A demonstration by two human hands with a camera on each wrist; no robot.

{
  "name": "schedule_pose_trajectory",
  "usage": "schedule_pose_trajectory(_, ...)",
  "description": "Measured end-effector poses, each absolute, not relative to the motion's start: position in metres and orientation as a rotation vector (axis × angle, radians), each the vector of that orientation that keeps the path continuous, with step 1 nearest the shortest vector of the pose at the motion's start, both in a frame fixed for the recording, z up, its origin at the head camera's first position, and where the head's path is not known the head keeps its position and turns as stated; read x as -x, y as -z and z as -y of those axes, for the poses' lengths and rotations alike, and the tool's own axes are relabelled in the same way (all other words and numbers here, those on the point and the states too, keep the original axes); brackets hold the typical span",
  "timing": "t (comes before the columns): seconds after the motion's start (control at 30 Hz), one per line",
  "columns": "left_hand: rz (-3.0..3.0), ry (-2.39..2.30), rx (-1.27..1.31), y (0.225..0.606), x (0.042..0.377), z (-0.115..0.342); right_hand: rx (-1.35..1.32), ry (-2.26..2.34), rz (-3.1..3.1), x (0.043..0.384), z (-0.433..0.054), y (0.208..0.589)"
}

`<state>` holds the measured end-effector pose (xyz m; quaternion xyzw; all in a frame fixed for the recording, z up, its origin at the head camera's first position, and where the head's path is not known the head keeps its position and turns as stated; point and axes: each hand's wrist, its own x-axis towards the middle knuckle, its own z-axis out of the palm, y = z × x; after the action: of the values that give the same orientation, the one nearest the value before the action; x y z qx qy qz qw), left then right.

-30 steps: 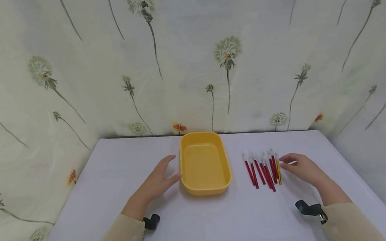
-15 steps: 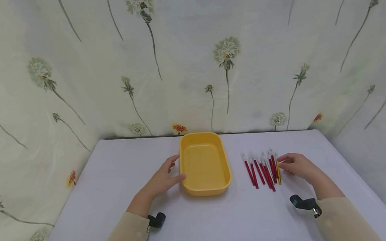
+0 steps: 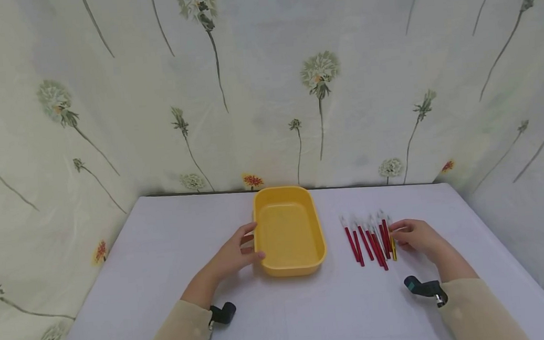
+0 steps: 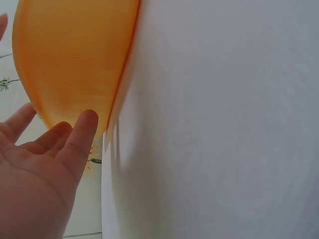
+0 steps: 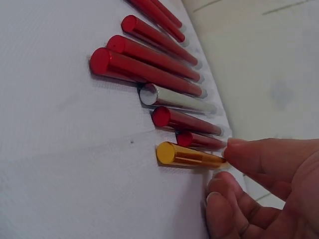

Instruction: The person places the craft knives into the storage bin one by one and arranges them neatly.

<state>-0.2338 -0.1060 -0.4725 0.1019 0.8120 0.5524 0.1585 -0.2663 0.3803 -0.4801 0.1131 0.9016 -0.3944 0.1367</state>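
A yellow plastic tray (image 3: 287,232) stands on the white-covered table. At its left side, my left hand (image 3: 232,254) touches the wall with fairly straight, spread fingers; the left wrist view shows the fingertips (image 4: 88,119) against the tray's outer side. To the right of the tray lies a row of pen-like sticks with pale, clear-looking ends, several of them red (image 3: 361,243) and one silver (image 5: 174,97). At the row's right end, my right hand (image 3: 416,233) pinches the pale end of the gold pen-like stick (image 5: 187,155) between thumb and fingers. That stick lies on the table.
The table (image 3: 282,317) ends at a back edge, with a dandelion-print cloth (image 3: 266,86) hanging behind and at both sides. Red sticks (image 5: 154,67) lie close beside the gold one. A small black device is strapped to each wrist.
My left hand has moved right and onto the tray's side. My right hand has moved slightly left, closing its fingers at the gold stick. The tray and the sticks have stayed in place.
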Motion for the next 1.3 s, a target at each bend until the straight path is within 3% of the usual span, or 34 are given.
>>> schedule_pose_trajectory(0.63,-2.303,-1.608,-0.295,0.475,0.233,0.105,-0.312,0.963,-2.737,0.272,-0.380,0.475)
schedule_pose_trajectory(1.03,-2.247,-1.662,-0.311,0.477,0.233,0.103,-0.407,1.174,-2.672,0.266,-0.393,0.486)
schedule_pose_trajectory(1.3,-2.227,-1.694,-0.318,0.479,0.234,0.104,-0.402,1.309,-2.570,0.256,-0.390,0.470)
